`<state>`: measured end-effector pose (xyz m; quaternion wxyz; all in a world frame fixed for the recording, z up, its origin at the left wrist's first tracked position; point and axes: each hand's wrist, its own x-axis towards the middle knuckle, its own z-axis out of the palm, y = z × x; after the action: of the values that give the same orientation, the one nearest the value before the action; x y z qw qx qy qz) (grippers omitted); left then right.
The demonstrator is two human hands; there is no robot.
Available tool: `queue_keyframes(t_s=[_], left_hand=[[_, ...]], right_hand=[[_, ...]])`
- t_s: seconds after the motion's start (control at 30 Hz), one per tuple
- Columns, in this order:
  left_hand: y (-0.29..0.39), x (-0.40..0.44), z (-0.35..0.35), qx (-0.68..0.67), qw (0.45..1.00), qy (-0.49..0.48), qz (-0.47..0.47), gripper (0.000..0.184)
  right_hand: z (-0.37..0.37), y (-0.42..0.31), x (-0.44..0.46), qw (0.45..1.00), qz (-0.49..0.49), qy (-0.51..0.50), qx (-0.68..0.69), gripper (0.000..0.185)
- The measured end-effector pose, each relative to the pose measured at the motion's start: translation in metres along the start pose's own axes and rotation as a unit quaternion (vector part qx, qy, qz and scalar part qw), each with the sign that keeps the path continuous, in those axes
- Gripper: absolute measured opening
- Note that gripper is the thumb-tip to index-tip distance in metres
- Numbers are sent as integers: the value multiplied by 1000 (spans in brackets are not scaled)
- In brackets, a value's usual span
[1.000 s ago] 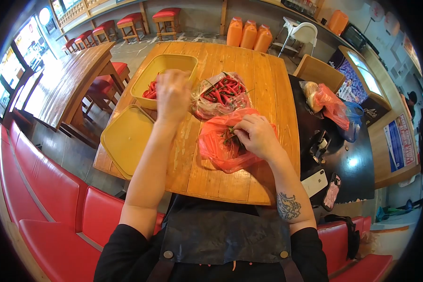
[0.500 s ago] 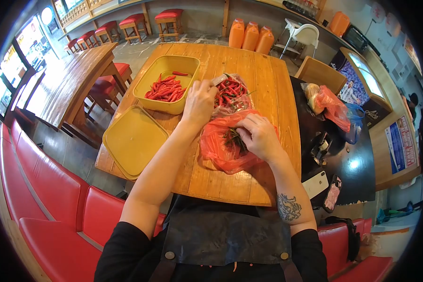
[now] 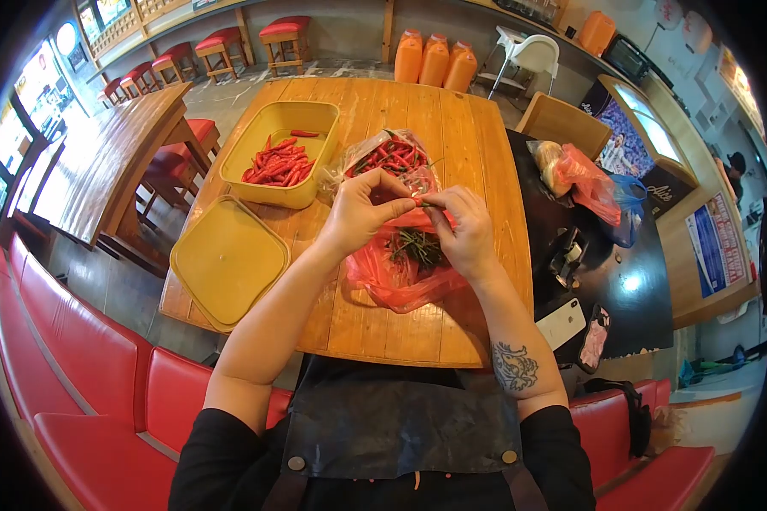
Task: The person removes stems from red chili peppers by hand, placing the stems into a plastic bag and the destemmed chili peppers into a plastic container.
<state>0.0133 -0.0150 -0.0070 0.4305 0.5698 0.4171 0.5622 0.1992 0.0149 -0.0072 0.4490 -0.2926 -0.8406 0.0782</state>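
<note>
Over the red plastic bag (image 3: 383, 277), my left hand (image 3: 365, 209) and my right hand (image 3: 462, 223) meet at the fingertips. My left hand pinches a red chili (image 3: 418, 202), and the fingers of my right hand close on its green stem end. Green stems (image 3: 418, 247) lie in the red bag below the hands. Just behind, a clear plastic bag (image 3: 426, 177) holds many red chilies (image 3: 392, 156). Red chilies (image 3: 279, 163) also lie in a yellow container (image 3: 298, 198) at the left, with its yellow lid (image 3: 230, 260) flat in front.
Everything stands on a wooden table (image 3: 358, 328). On the black table (image 3: 622, 315) at the right are bagged items (image 3: 584, 183), a white phone (image 3: 561, 324) and a pink-cased phone (image 3: 595, 336). Red seats (image 3: 85, 332) run along the left. Orange jugs (image 3: 435, 58) stand behind.
My left hand has gone from the yellow container to the clear bag, then to my right hand with a chili. My right hand has lifted off the stems. The whole view has shifted slightly.
</note>
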Motion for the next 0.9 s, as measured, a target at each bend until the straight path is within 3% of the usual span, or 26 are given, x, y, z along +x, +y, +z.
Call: queue_keyframes(t_s=[0.33,0.6,0.9], left_hand=[[0,-2,5,28,999,-15,43,18],[2,-6,8,150,986,14,70,12],[-3,-8,16,182,980,48,61,11]], right_hand=[[-1,0,1,999,-5,15,42,14],[-2,-3,1,999,-3,27,24,11],[2,0,0,1000,8,27,-3,12]])
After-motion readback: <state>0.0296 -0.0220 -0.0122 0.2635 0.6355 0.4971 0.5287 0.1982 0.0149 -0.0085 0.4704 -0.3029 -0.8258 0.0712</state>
